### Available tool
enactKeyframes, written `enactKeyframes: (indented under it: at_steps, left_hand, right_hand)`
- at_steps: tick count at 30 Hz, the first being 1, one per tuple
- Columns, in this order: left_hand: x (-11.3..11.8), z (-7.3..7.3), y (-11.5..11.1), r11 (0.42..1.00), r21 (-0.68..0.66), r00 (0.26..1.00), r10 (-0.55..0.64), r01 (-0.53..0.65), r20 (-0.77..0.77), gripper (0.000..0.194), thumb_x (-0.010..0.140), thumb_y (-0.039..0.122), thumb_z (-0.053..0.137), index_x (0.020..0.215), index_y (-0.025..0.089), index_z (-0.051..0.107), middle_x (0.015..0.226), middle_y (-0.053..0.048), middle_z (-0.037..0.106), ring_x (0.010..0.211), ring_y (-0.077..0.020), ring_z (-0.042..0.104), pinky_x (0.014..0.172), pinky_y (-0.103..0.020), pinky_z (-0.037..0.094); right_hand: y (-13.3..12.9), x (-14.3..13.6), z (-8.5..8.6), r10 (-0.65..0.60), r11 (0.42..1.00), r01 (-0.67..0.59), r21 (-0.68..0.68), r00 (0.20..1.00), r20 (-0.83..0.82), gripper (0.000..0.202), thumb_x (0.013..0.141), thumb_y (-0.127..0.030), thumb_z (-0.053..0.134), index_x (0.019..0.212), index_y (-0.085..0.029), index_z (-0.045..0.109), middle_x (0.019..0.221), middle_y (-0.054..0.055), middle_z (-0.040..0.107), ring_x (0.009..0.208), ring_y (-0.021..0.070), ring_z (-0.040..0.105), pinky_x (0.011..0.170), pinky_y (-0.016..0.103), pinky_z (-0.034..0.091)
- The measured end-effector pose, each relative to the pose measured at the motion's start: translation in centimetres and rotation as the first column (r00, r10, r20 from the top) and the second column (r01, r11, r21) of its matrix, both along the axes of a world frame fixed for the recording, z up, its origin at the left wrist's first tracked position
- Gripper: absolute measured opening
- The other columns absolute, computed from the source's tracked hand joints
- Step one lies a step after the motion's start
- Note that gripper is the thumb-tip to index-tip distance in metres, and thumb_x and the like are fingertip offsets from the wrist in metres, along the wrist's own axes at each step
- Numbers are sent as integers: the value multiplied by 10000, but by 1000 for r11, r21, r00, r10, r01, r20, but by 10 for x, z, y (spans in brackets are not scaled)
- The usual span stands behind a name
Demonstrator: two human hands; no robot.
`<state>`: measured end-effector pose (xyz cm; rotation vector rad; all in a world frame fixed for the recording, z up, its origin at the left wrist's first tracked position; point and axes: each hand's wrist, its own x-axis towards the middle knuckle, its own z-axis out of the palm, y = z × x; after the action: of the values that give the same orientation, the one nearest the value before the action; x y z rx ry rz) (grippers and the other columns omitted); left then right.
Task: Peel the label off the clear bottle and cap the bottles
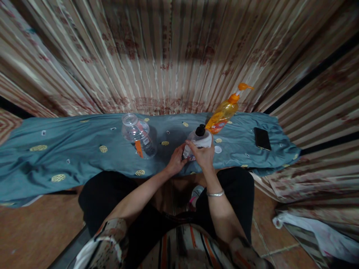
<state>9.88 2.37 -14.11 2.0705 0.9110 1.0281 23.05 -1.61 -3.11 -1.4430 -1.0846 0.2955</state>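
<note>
Near the front edge of the cloth-covered table stands a clear bottle [190, 144] with a black top [200, 130] and a white area on its side, which could be a label or something laid against it. My left hand [176, 161] grips its lower left side. Around its front and right side my right hand [204, 155] is closed, the thumb reaching across. Just behind it on the right is an orange pump bottle [223, 116] of yellow-orange liquid. Further left stands a wide clear plastic bottle [139, 136] with an open mouth and an orange label.
A teal cloth [84, 149] with pineapple prints covers the narrow table. A black phone [262, 138] lies at the right, and a small white disc [218, 149] is beside my right hand. Striped curtains [157, 48] hang behind. A white plastic bag [314, 231] is at lower right.
</note>
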Motion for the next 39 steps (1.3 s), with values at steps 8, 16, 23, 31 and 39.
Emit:
enactKeyframes:
  at_steps: [8,16,23,31,39]
  left_hand:
    - [-1,0,0,999,-38,1000,-14,14,-11,464,973,410,675,1373,187,603,1418,-133,616,1242,-292,642,1031,-540,565]
    - [-5,6,1,996,-75,999,-50,48,-20,488,969,418,680,1392,190,593,1425,-135,614,1269,-302,631,1060,-562,546]
    - [-9,2,4,997,-65,999,-47,45,-26,458,976,408,672,1371,187,604,1404,-131,624,1226,-286,650,1022,-533,571]
    - [-5,-2,6,998,-46,998,-53,52,-27,461,975,409,673,1374,189,603,1417,-133,616,1237,-289,644,1027,-536,568]
    - [-4,-4,6,998,-31,999,-48,47,-20,444,978,406,670,1358,185,610,1387,-129,631,1200,-276,659,999,-515,584]
  right_hand:
    - [29,36,51,550,796,-573,-196,820,-159,402,631,-528,889,791,-201,718,692,2,713,628,175,642,609,313,558]
    - [14,33,9,433,868,-485,-103,843,-318,500,585,-622,884,802,-221,677,773,34,731,697,213,664,701,405,603]
    - [-8,20,-42,320,889,-393,-237,901,-294,515,611,-644,849,797,-204,656,774,60,754,688,212,685,740,410,603]
    - [-5,25,5,266,956,-276,-96,959,-100,486,673,-538,883,981,-206,705,974,74,781,904,247,723,869,415,595]
    - [9,17,46,291,953,-284,-104,955,51,302,767,-479,819,884,-223,708,820,36,747,746,217,687,739,353,590]
